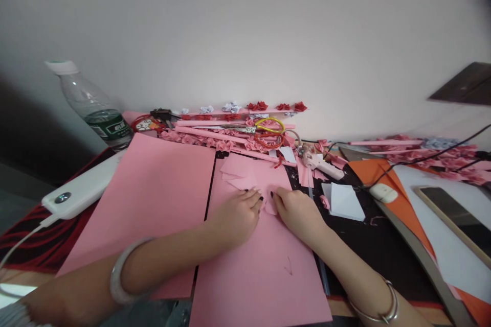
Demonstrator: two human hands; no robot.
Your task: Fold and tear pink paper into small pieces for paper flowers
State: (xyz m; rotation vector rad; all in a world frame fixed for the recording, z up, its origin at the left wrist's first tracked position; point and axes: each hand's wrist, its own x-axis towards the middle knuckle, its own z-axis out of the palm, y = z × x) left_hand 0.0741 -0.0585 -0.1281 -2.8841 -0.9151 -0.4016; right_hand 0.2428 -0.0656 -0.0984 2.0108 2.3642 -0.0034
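Observation:
A small piece of pink paper (pixel 270 207) lies between my two hands, low over a large pink sheet. My left hand (pixel 236 219) is closed at the paper's left side, its fingers bent together and partly hiding it. On the other side, my right hand (pixel 301 212) pinches the same piece between thumb and forefinger. Just beyond my fingertips rest several small pink paper pieces (pixel 240 171). The large pink sheet (pixel 261 281) lies under both hands, and another pink sheet (pixel 164 184) is to its left.
At the back lie pink paper sticks, paper flowers (pixel 230 107), scissors (pixel 268 127) and a glue gun (pixel 322 163). White paper squares (pixel 345 202), a mouse-like white object (pixel 383 192) and a phone (pixel 456 219) are rightward. A bottle (pixel 95 107) and power bank (pixel 82 189) stand left.

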